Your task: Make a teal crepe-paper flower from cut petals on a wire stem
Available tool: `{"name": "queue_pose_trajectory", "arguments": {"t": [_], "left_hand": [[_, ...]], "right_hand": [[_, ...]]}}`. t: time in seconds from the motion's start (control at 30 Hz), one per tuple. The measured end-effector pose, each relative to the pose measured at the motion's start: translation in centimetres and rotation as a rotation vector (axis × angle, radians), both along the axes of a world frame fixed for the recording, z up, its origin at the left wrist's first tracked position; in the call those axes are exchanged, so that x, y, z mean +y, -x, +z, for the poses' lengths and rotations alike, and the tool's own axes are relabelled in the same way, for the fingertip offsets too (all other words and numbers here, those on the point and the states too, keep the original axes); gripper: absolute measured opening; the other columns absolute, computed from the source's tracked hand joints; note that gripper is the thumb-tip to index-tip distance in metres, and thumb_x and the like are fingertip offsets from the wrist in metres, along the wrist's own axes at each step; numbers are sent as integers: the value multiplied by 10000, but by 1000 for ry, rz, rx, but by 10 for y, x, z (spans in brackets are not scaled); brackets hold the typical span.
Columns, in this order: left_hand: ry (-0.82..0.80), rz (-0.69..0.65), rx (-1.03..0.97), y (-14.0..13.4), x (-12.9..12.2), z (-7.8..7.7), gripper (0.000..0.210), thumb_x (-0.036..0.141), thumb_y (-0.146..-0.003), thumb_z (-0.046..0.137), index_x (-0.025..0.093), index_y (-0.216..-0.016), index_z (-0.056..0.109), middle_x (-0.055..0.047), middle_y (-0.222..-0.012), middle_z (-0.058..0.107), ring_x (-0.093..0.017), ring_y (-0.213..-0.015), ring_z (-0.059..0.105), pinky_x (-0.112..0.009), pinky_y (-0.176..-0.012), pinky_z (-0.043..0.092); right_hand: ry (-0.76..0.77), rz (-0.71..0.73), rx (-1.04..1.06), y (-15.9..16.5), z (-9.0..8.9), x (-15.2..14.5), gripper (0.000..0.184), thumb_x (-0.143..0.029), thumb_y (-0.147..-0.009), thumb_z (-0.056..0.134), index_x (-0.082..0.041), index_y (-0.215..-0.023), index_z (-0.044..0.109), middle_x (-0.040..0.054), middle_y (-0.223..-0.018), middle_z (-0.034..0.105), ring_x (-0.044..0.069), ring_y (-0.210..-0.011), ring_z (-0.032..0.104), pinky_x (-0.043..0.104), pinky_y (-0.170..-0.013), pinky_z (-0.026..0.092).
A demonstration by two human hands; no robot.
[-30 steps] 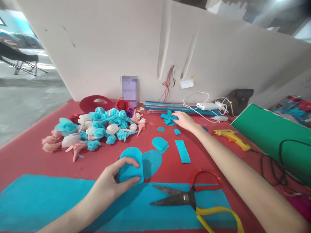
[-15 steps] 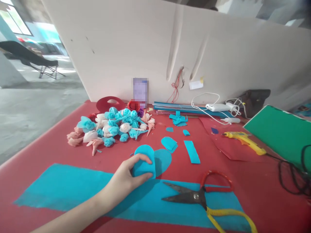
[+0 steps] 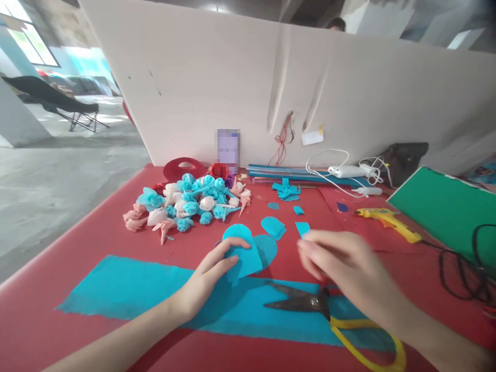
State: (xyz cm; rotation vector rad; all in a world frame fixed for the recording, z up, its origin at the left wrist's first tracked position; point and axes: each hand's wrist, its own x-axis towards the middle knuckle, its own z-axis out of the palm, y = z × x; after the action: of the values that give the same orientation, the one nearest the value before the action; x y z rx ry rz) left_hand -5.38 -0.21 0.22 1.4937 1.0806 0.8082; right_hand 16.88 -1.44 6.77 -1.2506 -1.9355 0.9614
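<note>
My left hand (image 3: 211,276) pinches a blue crepe-paper petal (image 3: 242,261) with a rounded top, held over the table. A second rounded blue petal (image 3: 267,250) shows just behind it. My right hand (image 3: 341,263) is in the air to the right, smeared by motion. Its fingers look bent close together, and I cannot see whether anything is between them. Below them lie scissors (image 3: 313,302), blades parted, their red handle mostly hidden by the hand and the yellow one visible. Under the scissors stretches a long blue crepe-paper sheet (image 3: 155,289).
Blue and pink paper flowers (image 3: 189,201) are heaped at the back left. Blue offcuts (image 3: 287,190), a small petal stack (image 3: 273,227) and a strip (image 3: 302,228) lie mid-table. A yellow glue gun (image 3: 389,222), its black cord (image 3: 457,274) and a green board (image 3: 453,217) occupy the right.
My right hand has come into view from the right, over the scissors' red handle. The petal in my left hand has tilted. The whole view has shifted slightly.
</note>
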Motion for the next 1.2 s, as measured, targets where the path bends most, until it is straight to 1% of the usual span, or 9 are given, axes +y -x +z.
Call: {"name": "queue_pose_trajectory", "arguments": {"t": [0.07,0.2,0.3,0.43,0.53,0.7,0.93,1.1,1.2], "left_hand": [[5,-15,2,2,-1,-1,238,344,-856,380,302,-1074,467,17,-826,470,-139,-714,427,-241,-671,383],[-56,-70,34,2,-3,-1,274,343,-862,359,311,-1114,462,3,-886,514,-169,-813,490,-275,-742,429],[-179,-49,95,0,-5,-1,273,322,-882,330,297,-1107,482,-27,-1093,500,-212,-1042,471,-332,-879,419],[-477,63,284,-2,-2,-3,275,254,-907,300,253,-1140,445,-72,-1265,364,-201,-1218,346,-341,-990,357],[-634,-36,507,-2,4,-5,294,194,-900,308,212,-1165,435,-90,-1270,412,-197,-1215,360,-376,-1028,317],[-658,-247,755,-1,7,-4,314,215,-913,285,238,-1115,524,-47,-1202,536,-215,-1199,402,-526,-1064,183],[-661,-277,825,-6,0,6,306,273,-909,305,264,-1089,552,-42,-1010,557,-197,-985,502,-590,-1032,126],[-722,-212,750,-5,-2,4,278,222,-900,321,205,-972,589,-23,-928,629,-176,-896,536,-494,-1046,172],[-811,-190,744,-2,-4,0,268,191,-885,342,183,-897,609,-27,-884,662,-179,-829,561,-466,-1006,240]], "right_hand": [[217,62,75,7,-10,16,281,-391,-875,427,-163,-746,528,-28,-630,441,72,-553,397,205,-491,304],[400,132,113,24,-35,40,181,-318,-802,537,-146,-753,566,-27,-608,476,57,-487,363,204,-459,285],[484,82,192,29,-44,44,142,-271,-719,610,-139,-723,558,-42,-544,437,50,-453,342,196,-421,258],[561,-63,363,21,-51,42,252,-381,-699,597,-166,-714,465,-78,-508,351,32,-393,262,185,-369,171],[584,-143,458,10,-55,41,311,-416,-672,610,-169,-699,422,-66,-574,402,13,-391,255,178,-361,129],[603,-178,525,-3,-56,37,348,-417,-653,650,-171,-705,408,-79,-566,360,12,-412,249,167,-363,113],[630,-138,476,-2,-58,36,274,-379,-741,587,-183,-752,396,-91,-449,360,34,-384,320,144,-350,179],[658,-105,357,11,-61,45,149,-286,-867,480,-143,-848,444,-70,-551,460,5,-334,304,127,-306,187],[686,-53,217,18,-64,50,202,-297,-919,412,-109,-923,487,-50,-606,501,1,-336,324,119,-293,220]]}}
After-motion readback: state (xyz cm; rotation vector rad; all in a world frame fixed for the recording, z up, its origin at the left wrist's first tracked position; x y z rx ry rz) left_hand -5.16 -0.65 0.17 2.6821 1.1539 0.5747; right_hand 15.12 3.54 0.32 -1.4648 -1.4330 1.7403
